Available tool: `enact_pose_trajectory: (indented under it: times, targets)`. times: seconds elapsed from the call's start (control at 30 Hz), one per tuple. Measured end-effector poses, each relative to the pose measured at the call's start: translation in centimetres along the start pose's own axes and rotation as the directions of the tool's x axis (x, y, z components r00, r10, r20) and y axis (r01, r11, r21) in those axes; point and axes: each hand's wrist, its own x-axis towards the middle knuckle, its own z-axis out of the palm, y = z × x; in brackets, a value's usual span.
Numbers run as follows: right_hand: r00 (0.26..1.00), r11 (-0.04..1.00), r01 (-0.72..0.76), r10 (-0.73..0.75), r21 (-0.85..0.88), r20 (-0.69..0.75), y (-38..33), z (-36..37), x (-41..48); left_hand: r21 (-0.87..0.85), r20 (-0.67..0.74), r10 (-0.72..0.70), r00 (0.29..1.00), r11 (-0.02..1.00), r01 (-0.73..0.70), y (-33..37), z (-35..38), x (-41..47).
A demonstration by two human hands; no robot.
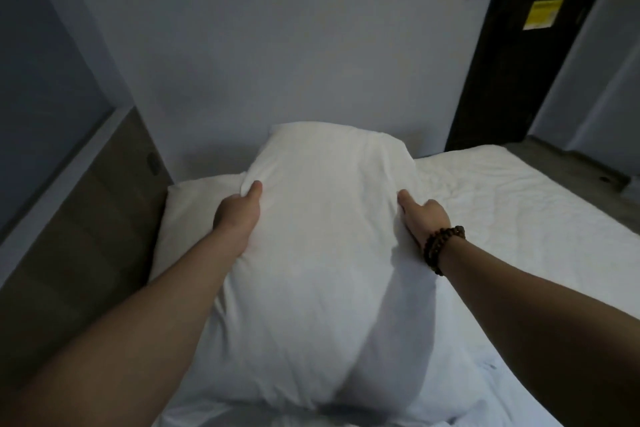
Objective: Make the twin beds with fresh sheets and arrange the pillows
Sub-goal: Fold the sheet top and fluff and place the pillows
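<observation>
A plump white pillow (311, 236) is held up over the bed (519, 218), which is covered with a white sheet. My left hand (239, 211) grips the pillow's left edge, thumb on top and fingers hidden behind the fabric. On the pillow's right edge, my right hand (424, 215), with a beaded bracelet at the wrist, has its thumb on the front and its fingers tucked behind. A second white pillow (194, 208) lies behind it, against the headboard.
A wooden headboard (86, 218) runs along the left. A pale wall (277, 62) stands behind the bed, with a dark frame at the top. A dark door (526, 45) with a yellow notice is at the right, wooden floor beyond.
</observation>
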Motion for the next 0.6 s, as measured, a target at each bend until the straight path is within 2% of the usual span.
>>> enact_pose_trajectory:
  times: [0.17, 0.33, 0.47, 0.6]
  targets:
    - [0.991, 0.996, -0.067, 0.073, 0.056, -0.11, 4.8, -7.3, 2.6, 0.02, 0.121, 0.093, 0.988, 0.995, -0.096, 3.8, 8.9, -2.6]
    - [0.977, 0.989, -0.132, 0.142, 0.072, -0.161, 9.9, -14.1, 6.6, 0.132, 0.165, 0.137, 0.977, 0.978, -0.16, 7.5, 18.2, -5.4]
    - [0.97, 0.979, -0.177, 0.191, 0.098, -0.152, 14.4, -19.4, 12.1, 0.142, 0.189, 0.113, 0.976, 0.98, -0.141, 9.1, 27.1, -7.4]
    - [0.966, 0.969, -0.225, 0.235, 0.099, -0.108, 18.9, -24.6, 18.7, 0.174, 0.148, 0.08, 0.986, 0.979, -0.105, 10.0, 36.0, -10.0]
